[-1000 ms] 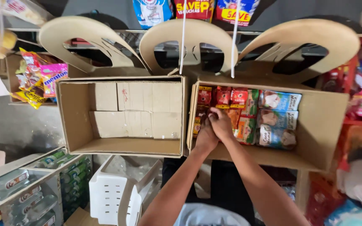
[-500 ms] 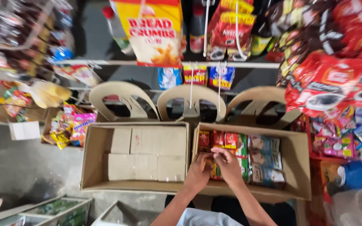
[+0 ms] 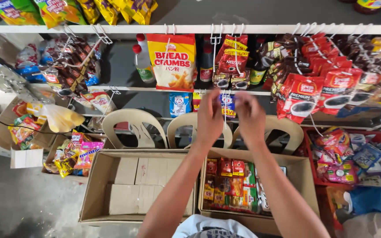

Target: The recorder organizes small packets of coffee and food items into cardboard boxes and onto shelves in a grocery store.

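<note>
My left hand (image 3: 210,118) and my right hand (image 3: 250,117) are raised side by side at a wire hook under the middle shelf. Between their fingertips they pinch a small blue and yellow packet (image 3: 228,105) that hangs at the hook. Below my forearms stands an open cardboard box (image 3: 300,176) filled with several rows of red, yellow and green sachets (image 3: 232,185). To its left, a second cardboard box (image 3: 94,185) holds only flat cardboard pieces.
Three beige plastic chairs (image 3: 131,125) stand behind the boxes. Shelves above carry hanging snack bags, red coffee sachets (image 3: 303,94), bottles (image 3: 143,61) and a large yellow and white bag (image 3: 172,61). A red crate of packets (image 3: 353,158) is at the right, and more snack packs (image 3: 73,154) at the left.
Both hands have lifted out of the sachet box up to the hook, now holding a blue packet. The camera has tilted up, showing more of the shelves.
</note>
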